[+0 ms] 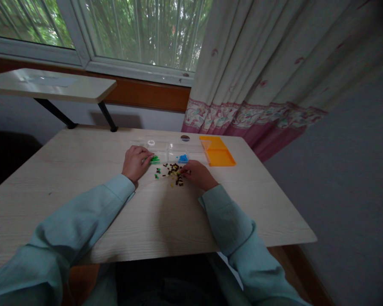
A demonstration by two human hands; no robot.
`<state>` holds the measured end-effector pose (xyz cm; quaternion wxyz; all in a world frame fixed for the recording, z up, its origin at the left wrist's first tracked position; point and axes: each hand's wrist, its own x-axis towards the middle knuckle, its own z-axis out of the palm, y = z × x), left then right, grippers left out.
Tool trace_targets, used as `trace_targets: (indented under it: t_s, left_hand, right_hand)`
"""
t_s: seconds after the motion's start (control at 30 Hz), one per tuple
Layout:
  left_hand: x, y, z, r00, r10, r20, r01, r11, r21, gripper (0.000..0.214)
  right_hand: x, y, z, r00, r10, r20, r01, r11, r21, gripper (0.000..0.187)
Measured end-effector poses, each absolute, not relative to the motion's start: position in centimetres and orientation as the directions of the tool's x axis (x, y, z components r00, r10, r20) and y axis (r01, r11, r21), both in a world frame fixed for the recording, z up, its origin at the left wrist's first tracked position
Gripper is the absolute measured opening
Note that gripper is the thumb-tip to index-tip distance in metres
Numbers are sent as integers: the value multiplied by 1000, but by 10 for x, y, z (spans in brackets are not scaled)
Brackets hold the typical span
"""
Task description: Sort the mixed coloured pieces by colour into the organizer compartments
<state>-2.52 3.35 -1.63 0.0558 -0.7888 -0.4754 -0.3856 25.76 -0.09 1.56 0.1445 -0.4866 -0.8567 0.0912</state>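
Observation:
My left hand (136, 163) is at the near left corner of a clear plastic compartment box (159, 146), its fingertips together beside the green pieces (155, 160) in one compartment. Whatever those fingers hold is hidden. Blue pieces (183, 158) lie in another compartment, to the right. In front of the box spreads a loose pile of tiny dark brown and yellow pieces (174, 171), with a few green ones (156, 175) at its left side. My right hand (198, 174) reaches into the pile's right side with its fingers pinched. What is between them is too small to tell.
An orange tray (221, 157) lies to the right of the clear box. Behind the box is a dark round spot (185, 138). A raised white shelf (51, 85) on black legs stands at the back left of the table (130, 238). A curtain (230, 85) hangs behind.

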Motion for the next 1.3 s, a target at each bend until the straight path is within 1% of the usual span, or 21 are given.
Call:
trace_targets:
  t_s: [0.1,0.27,0.37,0.5,0.57,0.63,0.7,0.77,0.83,0.9,0.97,1.03,1.13,1.23,1.3]
  left_hand:
    - [-25,34,-16,244,716,654,803,-527,278,27]
    - [-25,33,-15,250,733,633,803,-522,287,27]
    - [-25,33,-16,240,737,632,810,-511,288,26]
    - [-25,32,-16,236,731,641,813,-509,282,26]
    - [-25,32,-16,242,722,648,804,-523,282,27]
    - [-25,32,-16,269,706,655,786,-554,274,26]
    - [-23,31,-15,313,681,662,761,-597,255,25]
    - [-20,28,-12,363,651,667,731,-643,230,24]
    - [-16,23,-9,398,624,673,705,-677,211,24]
    - [-10,16,-5,423,604,676,683,-703,201,23]
    - [-4,9,0,452,588,671,654,-730,199,24]
    - [2,2,4,477,571,668,626,-754,197,26]
    - [7,-5,7,491,555,671,609,-770,191,28]
    - [10,-9,7,486,546,683,603,-774,190,26]
    - [11,-9,7,479,534,696,599,-779,185,25]
  right_hand:
    - [256,-2,15,-503,849,163,805,528,-269,14]
    - [252,-3,17,-519,845,130,817,535,-214,15]
    - [251,-3,16,-515,847,134,820,532,-213,15]
    - [252,-2,11,-499,850,166,815,526,-244,14]
    - [253,0,7,-495,849,184,800,528,-285,13]
    - [255,2,3,-477,853,213,775,522,-356,14]
    - [256,5,1,-437,865,248,733,502,-459,14]
    - [255,8,1,-370,885,281,674,465,-574,10]
    - [250,8,3,-293,909,298,592,417,-690,6]
    - [243,5,5,-229,937,264,482,345,-805,8]
    - [234,0,7,-220,960,174,349,244,-905,16]
    - [225,-5,6,-248,967,66,221,122,-968,25]
    - [215,-11,4,-296,952,-80,43,-71,-997,34]
    - [209,-16,5,-348,917,-196,-104,-245,-964,37]
    - [208,-19,8,-380,894,-236,-160,-315,-935,39]
